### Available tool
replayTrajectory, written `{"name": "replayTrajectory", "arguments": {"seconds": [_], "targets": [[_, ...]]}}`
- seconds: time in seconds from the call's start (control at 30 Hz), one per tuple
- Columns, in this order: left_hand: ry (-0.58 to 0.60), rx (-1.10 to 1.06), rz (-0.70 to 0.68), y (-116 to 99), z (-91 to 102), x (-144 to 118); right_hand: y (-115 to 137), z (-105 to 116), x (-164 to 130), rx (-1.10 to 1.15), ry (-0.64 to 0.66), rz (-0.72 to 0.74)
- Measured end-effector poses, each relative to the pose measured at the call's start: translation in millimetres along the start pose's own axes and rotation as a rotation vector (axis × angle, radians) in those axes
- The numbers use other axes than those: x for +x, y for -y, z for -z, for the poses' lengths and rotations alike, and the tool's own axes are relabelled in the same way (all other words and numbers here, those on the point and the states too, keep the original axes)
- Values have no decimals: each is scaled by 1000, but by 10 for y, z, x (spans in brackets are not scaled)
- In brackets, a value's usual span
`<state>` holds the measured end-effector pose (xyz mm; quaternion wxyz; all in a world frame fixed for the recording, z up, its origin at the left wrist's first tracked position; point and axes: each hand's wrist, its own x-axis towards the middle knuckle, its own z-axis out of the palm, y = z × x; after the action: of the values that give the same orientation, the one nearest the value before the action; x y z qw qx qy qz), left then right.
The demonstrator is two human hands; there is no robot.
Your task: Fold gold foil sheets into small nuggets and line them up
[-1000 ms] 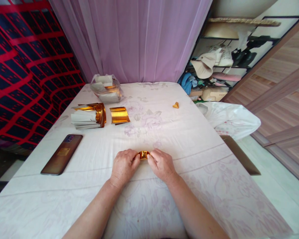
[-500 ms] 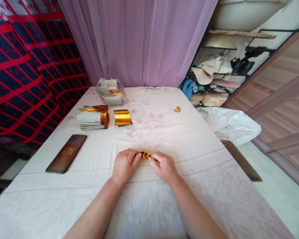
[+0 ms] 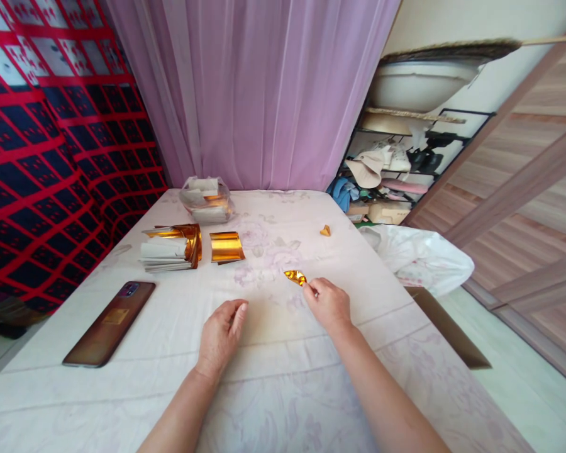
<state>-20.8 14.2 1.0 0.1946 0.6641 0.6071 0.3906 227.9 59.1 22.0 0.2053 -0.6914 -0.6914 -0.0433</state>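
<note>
My right hand (image 3: 329,305) pinches one end of a folded piece of gold foil paper (image 3: 295,277), shiny and pointed at its far end, just over the tablecloth. Apart from it, my left hand (image 3: 221,333) rests to the left, fingers loosely curled and thumb close against them, with nothing visible inside. Beyond my left hand lies a small stack of flat gold foil sheets (image 3: 226,247). A thicker stack of gold and grey-white foil paper (image 3: 170,251) is left of that. Farther off on the right sits a small folded gold piece (image 3: 325,231).
A phone (image 3: 110,324) lies on the table's left side. At the back left stands a clear plastic bag (image 3: 206,201) with more papers. Beyond the right edge are a white plastic bag (image 3: 422,258), a brown flat panel (image 3: 448,327) and a loaded shelf (image 3: 387,163).
My hands have parted. The left has let go of the gold foil piece and drawn back left; the right has carried it right and forward. The camera view has also shifted.
</note>
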Motion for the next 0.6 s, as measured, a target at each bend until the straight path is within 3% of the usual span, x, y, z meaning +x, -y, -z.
{"name": "replayTrajectory", "arguments": {"seconds": [0.13, 0.27, 0.6], "targets": [[-102, -137, 150, 92, -17, 73, -166, -62, 351, -147, 88, -168], [-144, -237, 261, 134, -29, 119, -270, -133, 609, -169, 82, -231], [-138, -212, 266, 217, -102, 92, -303, -283, 1120, -194, 102, -292]]}}
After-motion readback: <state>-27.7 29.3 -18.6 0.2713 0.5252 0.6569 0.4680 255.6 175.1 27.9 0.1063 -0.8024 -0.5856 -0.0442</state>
